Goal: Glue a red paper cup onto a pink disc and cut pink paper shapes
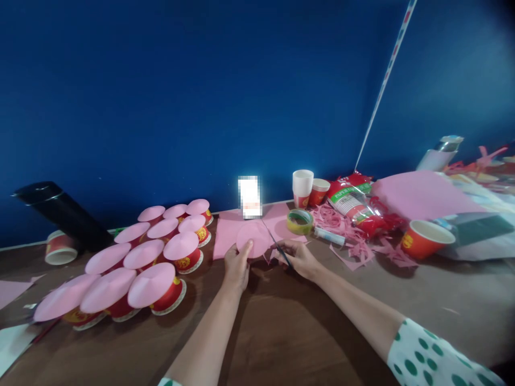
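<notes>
My left hand (237, 264) pinches a round pink paper disc (254, 237) by its lower left edge, over the brown table. My right hand (296, 257) grips a pair of scissors (277, 242) whose thin blades point up and left across the disc's right side. A pink paper sheet (229, 228) lies flat under and behind the disc.
Several upturned red paper cups topped with pink cones (155, 284) crowd the left. A tape roll (300, 221), a glue stick (329, 235), pink scraps (354, 244), stacked cups (302, 187), a cup packet (358, 206), a red cup (424, 238) and a black flask (60, 212) surround the hands.
</notes>
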Demonstrator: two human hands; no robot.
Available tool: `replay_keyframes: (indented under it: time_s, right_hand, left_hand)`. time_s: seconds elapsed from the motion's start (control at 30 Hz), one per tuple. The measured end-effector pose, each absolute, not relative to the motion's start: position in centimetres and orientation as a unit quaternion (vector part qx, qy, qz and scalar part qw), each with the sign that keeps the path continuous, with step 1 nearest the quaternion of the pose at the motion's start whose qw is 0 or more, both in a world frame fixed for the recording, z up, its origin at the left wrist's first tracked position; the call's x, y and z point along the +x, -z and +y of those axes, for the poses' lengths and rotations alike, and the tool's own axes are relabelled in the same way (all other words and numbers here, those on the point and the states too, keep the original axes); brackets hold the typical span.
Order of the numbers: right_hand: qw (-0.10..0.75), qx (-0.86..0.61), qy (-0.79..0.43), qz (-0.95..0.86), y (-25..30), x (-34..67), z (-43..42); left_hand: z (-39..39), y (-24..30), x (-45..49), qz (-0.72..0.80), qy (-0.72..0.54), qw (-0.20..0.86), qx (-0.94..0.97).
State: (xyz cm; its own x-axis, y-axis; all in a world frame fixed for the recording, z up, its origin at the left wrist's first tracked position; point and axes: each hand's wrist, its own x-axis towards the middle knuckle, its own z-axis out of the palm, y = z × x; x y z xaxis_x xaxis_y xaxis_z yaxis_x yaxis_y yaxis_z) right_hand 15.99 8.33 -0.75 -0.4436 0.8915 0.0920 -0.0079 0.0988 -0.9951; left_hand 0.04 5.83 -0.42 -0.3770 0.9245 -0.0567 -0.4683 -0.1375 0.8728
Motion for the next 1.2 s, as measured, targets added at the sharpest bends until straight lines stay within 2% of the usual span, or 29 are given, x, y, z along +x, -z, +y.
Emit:
replay_keyframes:
  time_s: [1.2]
  right_hand:
    - [0.385,-0.345,-0.566,-0.642,1.27,16.16,8.49]
  left_hand:
    - [5.93,0.61,0.01,0.439,-0.721,0.484,0.231]
